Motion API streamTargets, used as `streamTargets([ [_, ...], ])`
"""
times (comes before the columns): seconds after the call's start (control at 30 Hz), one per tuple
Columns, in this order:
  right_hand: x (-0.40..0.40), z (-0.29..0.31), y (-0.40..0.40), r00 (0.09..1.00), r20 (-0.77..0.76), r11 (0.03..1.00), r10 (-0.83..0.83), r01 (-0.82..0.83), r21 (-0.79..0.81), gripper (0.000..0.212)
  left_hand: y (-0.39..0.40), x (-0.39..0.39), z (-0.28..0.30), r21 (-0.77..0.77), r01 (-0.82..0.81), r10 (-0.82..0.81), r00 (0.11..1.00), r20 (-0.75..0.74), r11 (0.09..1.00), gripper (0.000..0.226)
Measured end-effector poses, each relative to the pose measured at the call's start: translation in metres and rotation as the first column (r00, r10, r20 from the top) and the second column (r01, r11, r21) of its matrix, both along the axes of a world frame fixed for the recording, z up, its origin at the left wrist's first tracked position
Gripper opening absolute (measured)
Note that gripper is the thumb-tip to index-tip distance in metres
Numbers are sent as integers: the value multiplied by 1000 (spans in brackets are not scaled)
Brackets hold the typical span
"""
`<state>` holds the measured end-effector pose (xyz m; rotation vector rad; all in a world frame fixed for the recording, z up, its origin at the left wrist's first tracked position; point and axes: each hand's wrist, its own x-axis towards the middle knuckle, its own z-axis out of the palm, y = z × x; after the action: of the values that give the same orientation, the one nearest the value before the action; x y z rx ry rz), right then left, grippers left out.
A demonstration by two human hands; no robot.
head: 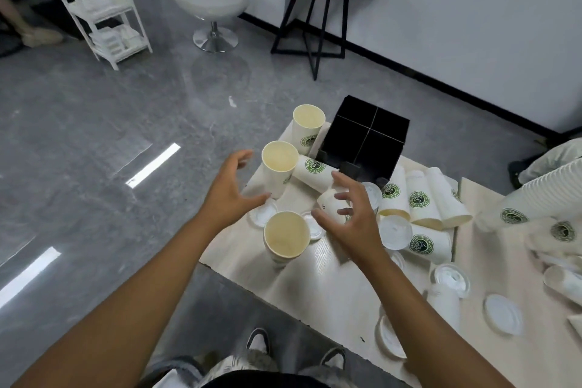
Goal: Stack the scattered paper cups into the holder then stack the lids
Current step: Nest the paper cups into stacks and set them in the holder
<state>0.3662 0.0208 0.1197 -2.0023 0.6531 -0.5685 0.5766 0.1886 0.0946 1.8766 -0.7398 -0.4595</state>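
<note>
Reaching over the low wooden table (330,290), both hands hang with fingers spread and grasp nothing. The left hand (231,195) hovers just beside an upright paper cup (278,167), apart from it. The right hand (349,217) hovers over a small cup lying on its side (330,203); whether the fingertips touch it I cannot tell. Another upright cup (286,238) stands between the wrists. The black holder (367,138), split into 4 compartments, sits at the table's far edge. More cups lie tipped to its right (419,198), and white lids (395,231) are scattered among them.
</note>
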Motion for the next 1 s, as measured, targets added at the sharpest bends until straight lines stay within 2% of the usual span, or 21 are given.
streamTargets([
  [0.17, 24, -3, -13, 1000, -8, 999, 28, -28, 42, 75, -45, 29, -16, 54, 30, -32, 999, 43, 998, 107],
  [0.33, 49, -10, -24, 999, -37, 997, 39, -36, 72, 77, -67, 43, -39, 100, 58, -58, 998, -4, 993, 121],
  [0.67, 35, -24, -31, 995, -96, 998, 5, 1, 66, 76, -88, 41, -51, 52, 23, -22, 1000, -13, 998, 92],
  [0.83, -3, -26, -36, 985, -129, 990, -114, 124, 70, 74, -98, 34, -40, 1, 11, -11, 1000, -17, 1000, 89],
  [1.0, -55, -50, -39, 952, -208, 974, -224, 224, -24, 75, -111, 23, -16, -77, 70, -70, 998, 4, 995, 88],
])
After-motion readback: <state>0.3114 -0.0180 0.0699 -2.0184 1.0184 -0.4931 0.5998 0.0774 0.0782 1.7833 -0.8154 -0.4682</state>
